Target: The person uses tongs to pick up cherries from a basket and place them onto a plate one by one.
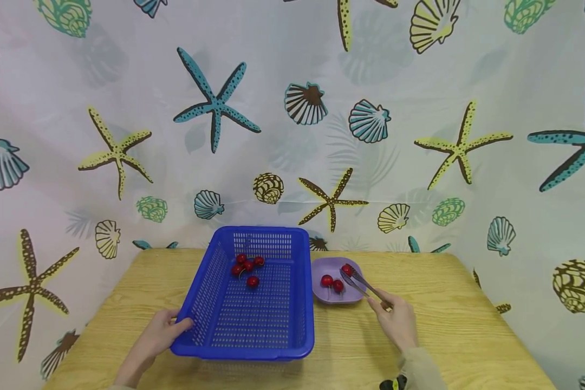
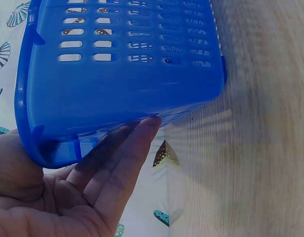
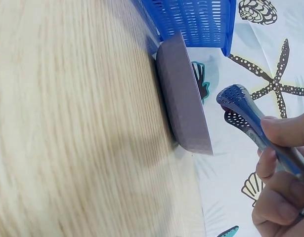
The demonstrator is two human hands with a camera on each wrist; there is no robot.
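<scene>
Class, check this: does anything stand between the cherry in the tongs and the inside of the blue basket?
Yes: the basket's right wall. The cherry, held in the tongs above the bowl, would have to clear it. Nothing else visible blocks the way.

- From where I stand, both arms reach forward from the near edge, set well apart, with neither crossing the other.
- The left hand (image 1: 163, 329) is at the end of a bare left forearm (image 1: 134, 362) that slants inward, and a sleeve edge (image 1: 122, 387) barely shows behind it.
- Its thumb (image 1: 182, 326) points inward; its fingers (image 2: 123, 177) lie close together and nearly straight, opposite the thumb in a pinching grip.
- The right hand (image 1: 398, 318) reaches forward and inward, its wrist bare above a beige sleeve (image 1: 421, 369).
- Its thumb (image 3: 285, 131) extends and presses down, while its fingers (image 3: 278, 207) curl inward in a firm hold.
</scene>
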